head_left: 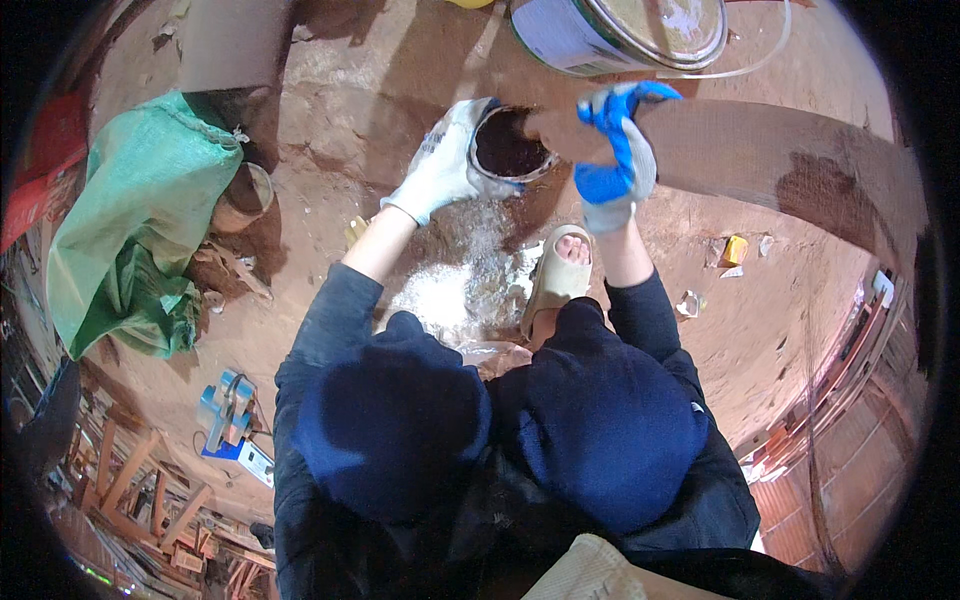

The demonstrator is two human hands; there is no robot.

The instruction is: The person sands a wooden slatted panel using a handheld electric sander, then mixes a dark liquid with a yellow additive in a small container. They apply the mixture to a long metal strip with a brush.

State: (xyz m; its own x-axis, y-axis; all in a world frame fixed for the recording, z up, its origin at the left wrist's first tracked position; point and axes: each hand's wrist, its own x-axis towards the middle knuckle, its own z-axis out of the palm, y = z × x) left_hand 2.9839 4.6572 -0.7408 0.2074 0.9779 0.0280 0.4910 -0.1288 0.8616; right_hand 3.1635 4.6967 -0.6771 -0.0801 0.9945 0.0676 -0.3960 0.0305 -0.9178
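My left hand (445, 160), in a white glove with blue on its palm side, grips a round open container (512, 145) by its side. The container's mouth faces up toward me and its inside looks dark brown. Just right of it is my right hand (622, 150), in a blue and white glove with the fingers curled. A brownish shape (570, 137) lies between the right hand and the container's rim; I cannot tell whether the hand holds it. White powder (435, 295) is spread on the ground below the left wrist, near my sandalled foot (560, 265).
A large lidded bucket (625, 35) stands at the far side. A long brown board (770, 160) stretches off to the right. On the left lie a green sack (140, 220), another round container (243, 197) and a blue power tool (230, 410). Wood scraps (140, 480) fill the lower left.
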